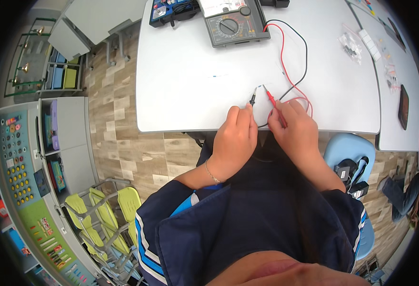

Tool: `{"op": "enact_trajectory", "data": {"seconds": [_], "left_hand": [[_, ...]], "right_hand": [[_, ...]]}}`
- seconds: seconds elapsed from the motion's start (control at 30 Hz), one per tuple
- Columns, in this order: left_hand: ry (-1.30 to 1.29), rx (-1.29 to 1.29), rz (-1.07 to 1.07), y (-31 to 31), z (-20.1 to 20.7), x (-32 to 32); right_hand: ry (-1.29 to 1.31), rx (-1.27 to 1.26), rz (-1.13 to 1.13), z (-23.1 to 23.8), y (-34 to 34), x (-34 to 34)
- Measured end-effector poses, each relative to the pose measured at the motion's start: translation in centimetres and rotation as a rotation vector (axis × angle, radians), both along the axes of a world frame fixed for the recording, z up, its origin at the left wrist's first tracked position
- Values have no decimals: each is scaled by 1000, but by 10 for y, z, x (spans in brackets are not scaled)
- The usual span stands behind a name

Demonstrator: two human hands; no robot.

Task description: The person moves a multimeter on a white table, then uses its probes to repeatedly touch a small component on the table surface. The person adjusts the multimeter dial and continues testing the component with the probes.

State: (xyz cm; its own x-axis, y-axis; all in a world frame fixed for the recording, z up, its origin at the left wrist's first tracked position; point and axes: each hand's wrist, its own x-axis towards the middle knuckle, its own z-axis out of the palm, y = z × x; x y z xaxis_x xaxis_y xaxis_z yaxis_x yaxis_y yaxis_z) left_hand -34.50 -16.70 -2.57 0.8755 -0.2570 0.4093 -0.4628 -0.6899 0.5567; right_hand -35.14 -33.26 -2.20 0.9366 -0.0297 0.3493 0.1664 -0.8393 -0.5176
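Note:
My left hand point(238, 136) is closed round a black test probe point(253, 98), its metal tip pointing away from me. In my right hand point(295, 128) I grip a red test probe point(272, 99). Both tips come down close together at a small blue resistor point(260, 86) lying on the white table point(181, 95); whether they touch its leads is too small to tell. Red and black wires run from the probes to a grey analog multimeter point(233, 26) at the far side. A second small blue resistor point(215, 76) lies to the left of the probes.
An open case of parts point(171, 12) stands at the back left of the table. Clear bags of small components point(350, 47) lie to the right. A dark phone point(403, 107) rests on the adjoining table. A blue chair point(350, 150) with a black item stands at my right.

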Motion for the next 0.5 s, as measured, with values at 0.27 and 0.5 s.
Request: {"op": "enact_trajectory", "data": {"seconds": [0.27,0.5], "left_hand": [[-24,2,-12,0,-2,7],[-14,8,-5,-1,-3,9]], "right_hand": [[-8,-15,-8,-4,-1,6],[-3,-19,-3,-4,-1,8]]}}
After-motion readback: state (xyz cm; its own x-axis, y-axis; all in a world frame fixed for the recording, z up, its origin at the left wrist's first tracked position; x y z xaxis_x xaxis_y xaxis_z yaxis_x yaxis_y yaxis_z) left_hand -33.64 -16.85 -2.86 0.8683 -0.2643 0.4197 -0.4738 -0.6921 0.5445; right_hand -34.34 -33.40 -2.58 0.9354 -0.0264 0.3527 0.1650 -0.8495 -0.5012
